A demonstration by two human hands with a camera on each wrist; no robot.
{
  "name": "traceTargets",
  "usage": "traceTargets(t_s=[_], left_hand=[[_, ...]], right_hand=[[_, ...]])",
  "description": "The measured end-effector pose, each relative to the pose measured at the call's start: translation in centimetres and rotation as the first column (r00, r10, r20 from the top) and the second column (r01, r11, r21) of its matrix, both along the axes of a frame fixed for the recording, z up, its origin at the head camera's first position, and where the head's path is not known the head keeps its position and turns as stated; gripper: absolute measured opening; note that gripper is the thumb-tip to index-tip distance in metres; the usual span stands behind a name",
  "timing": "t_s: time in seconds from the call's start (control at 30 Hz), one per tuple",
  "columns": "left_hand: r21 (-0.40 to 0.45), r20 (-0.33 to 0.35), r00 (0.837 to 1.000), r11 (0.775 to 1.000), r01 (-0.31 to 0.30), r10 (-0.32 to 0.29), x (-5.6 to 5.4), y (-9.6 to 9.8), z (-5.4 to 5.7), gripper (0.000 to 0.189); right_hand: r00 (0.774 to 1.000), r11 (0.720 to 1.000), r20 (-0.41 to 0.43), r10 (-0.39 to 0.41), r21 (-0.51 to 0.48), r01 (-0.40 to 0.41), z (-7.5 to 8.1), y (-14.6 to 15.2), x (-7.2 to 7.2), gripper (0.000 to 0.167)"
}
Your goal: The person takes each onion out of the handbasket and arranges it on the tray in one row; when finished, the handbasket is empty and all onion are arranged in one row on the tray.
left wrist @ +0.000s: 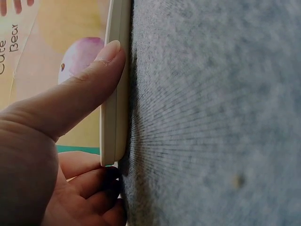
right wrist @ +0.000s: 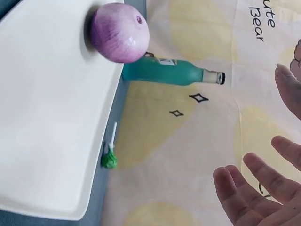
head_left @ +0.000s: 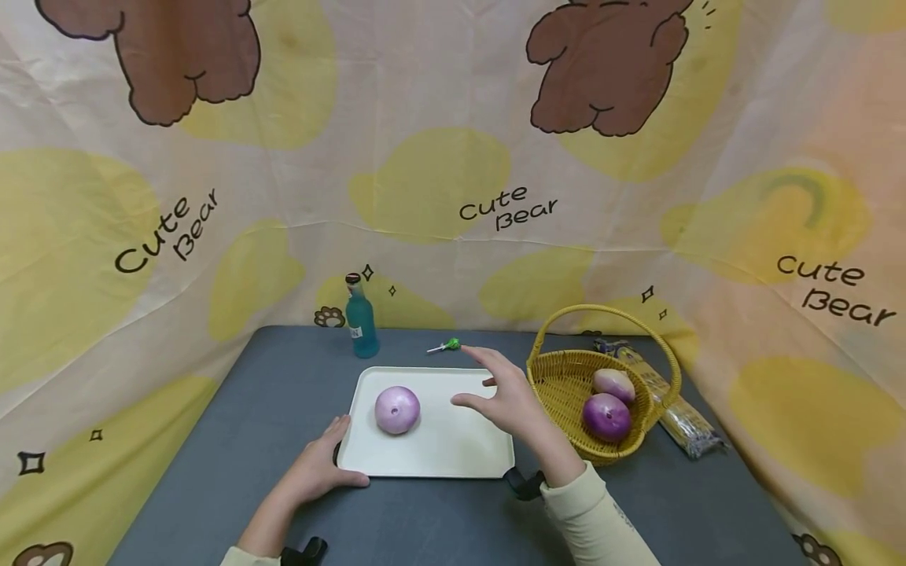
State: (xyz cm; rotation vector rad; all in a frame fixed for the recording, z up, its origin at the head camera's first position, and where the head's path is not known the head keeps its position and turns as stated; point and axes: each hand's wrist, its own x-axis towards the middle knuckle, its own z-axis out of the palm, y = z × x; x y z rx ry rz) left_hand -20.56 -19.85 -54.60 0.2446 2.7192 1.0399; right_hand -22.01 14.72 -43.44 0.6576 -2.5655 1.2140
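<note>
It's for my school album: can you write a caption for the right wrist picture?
Purple onion on a white tray, blue-green bottle and green lollipop beyond it, right hand holding nothing.

The head camera looks forward and down, from some distance, at the tray (head_left: 439, 446) and the desk (head_left: 269, 393). The left wrist camera is very near to the desk, turned sideways, beside the tray's edge. The right wrist camera, also turned sideways, faces over the tray to the bottle (right wrist: 164, 71), which the head view shares.
</note>
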Motion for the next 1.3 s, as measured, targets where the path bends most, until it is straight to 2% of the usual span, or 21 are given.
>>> traceTargets(t_s=[0.13,0.37,0.53,0.87,1.13,1.3], left_hand=[[-0.008,0.014,1.0,1.0,-0.004,0.004,-0.1,0.0,0.0,0.127],[-0.002,0.035,0.999,1.0,-0.013,0.013,0.0,-0.2,-0.2,0.128],[-0.009,0.027,1.0,1.0,-0.014,0.014,0.2,-0.4,-0.2,0.127],[-0.018,0.042,0.999,1.0,-0.021,0.022,0.2,-0.3,0.1,0.127],[-0.019,0.026,1.0,1.0,-0.008,0.009,0.0,-0.1,0.2,0.126],[-0.017,0.019,1.0,1.0,-0.002,0.002,0.0,-0.2,0.0,0.126]], right_hand=[[0.999,0.999,-0.02,-0.038,0.002,0.038,0.0,1.3,0.3,0.077],[0.991,0.991,0.025,-0.133,0.023,0.132,0.1,4.1,1.0,0.075],[0.985,0.986,0.038,-0.168,0.017,0.167,-0.1,5.6,1.2,0.074],[0.972,0.971,-0.017,-0.234,0.041,0.235,-1.1,9.2,1.6,0.073],[0.958,0.957,0.022,-0.287,0.049,0.286,-1.9,12.0,2.4,0.073],[0.937,0.94,0.08,-0.339,0.068,0.335,-2.6,13.3,3.0,0.074]])
